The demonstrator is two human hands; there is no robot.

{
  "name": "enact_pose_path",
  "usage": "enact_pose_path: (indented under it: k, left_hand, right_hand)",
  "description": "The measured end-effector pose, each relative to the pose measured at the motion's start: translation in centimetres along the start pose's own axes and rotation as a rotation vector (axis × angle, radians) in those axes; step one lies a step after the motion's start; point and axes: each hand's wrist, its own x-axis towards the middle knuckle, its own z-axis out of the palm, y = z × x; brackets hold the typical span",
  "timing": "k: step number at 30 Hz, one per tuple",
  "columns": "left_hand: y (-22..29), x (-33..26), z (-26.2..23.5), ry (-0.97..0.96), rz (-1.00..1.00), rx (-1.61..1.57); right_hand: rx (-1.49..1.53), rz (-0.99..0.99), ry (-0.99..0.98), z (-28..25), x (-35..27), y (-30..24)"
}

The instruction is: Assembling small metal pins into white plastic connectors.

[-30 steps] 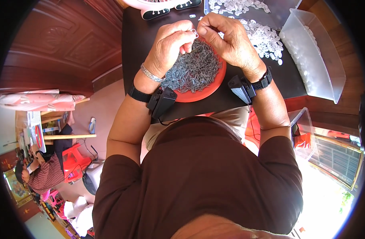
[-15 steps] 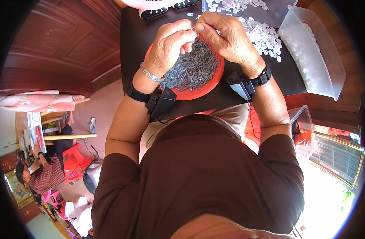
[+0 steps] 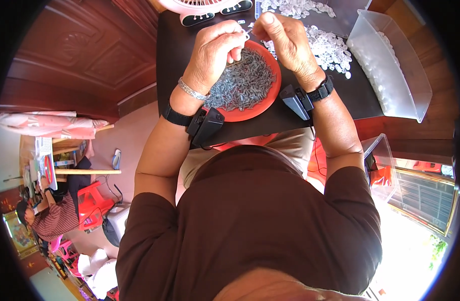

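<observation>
Over the far side of an orange-red plate [image 3: 244, 116], my two hands are close together. My left hand [image 3: 215, 47] is closed in a pinch on a small clear plastic piece [image 3: 247, 36] at its fingertips. Just to the right is my right hand [image 3: 285, 45], its fingers curled in and its thumb raised; a thin sliver shows between the hands, but whatever the right fingers hold is hidden. Many small grey slender pieces [image 3: 245, 83] fill the plate. A heap of small clear-white oval plastic pieces [image 3: 330, 47] lies beyond the right hand.
The black table [image 3: 172, 55] carries a pink fan [image 3: 202, 7] at the far left. More clear pieces lie on a sheet or tray [image 3: 335, 25] at the back. A translucent bin [image 3: 411, 85] stands at the right. Far left, another person [image 3: 56, 215] sits by a red stool [image 3: 94, 205].
My right hand has drawn slightly away from the left, and its thumb has lifted off the pinch. The left hand keeps its pinch. The view has shifted slightly.
</observation>
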Motion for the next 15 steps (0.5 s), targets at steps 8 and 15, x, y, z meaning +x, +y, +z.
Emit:
enact_pose_path:
  k: [8,15]
  left_hand:
    - [2.2,-2.0,0.2,0.037,0.004,-0.017]
    - [0.4,-8.6,-0.3,0.405,-0.072,-0.37]
  right_hand:
    - [-0.132,-0.001,-0.218,0.7,0.0,0.5]
    - [-0.368,-0.334,-0.575,2.0,-1.1,-1.0]
